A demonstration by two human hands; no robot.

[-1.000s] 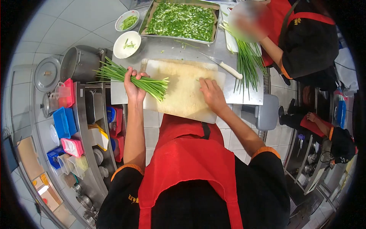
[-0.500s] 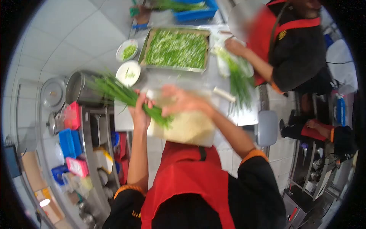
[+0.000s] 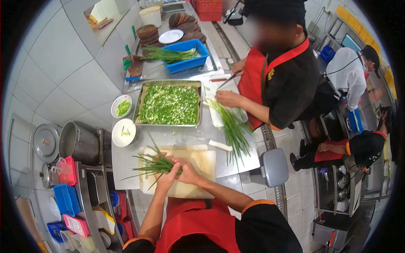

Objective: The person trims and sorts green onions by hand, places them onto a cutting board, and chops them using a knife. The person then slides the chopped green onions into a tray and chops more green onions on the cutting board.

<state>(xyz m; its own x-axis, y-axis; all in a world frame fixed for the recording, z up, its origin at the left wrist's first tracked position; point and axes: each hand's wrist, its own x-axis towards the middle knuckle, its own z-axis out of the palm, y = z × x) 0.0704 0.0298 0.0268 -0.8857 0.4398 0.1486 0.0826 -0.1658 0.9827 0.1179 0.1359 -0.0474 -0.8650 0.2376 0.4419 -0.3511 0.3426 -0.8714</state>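
A bunch of green onions is gripped between my two hands, its green tips fanning out to the left. My left hand wraps round the stalks. Pressed close beside it, my right hand closes on the bunch's right end, where the stalks are mostly hidden. Below both hands lies a pale cutting board at the front of the metal table. Beyond it stands a paper-lined metal tray full of chopped green onions.
Two white bowls, one front and one rear, hold some green pieces. A white handle lies beside whole green onions. Across the table, a co-worker holds a knife. A blue bin contains more green onions.
My hands have come together on the bunch, and my right hand, apart before, now grips it. The view has shifted; the co-worker's knife now shows.
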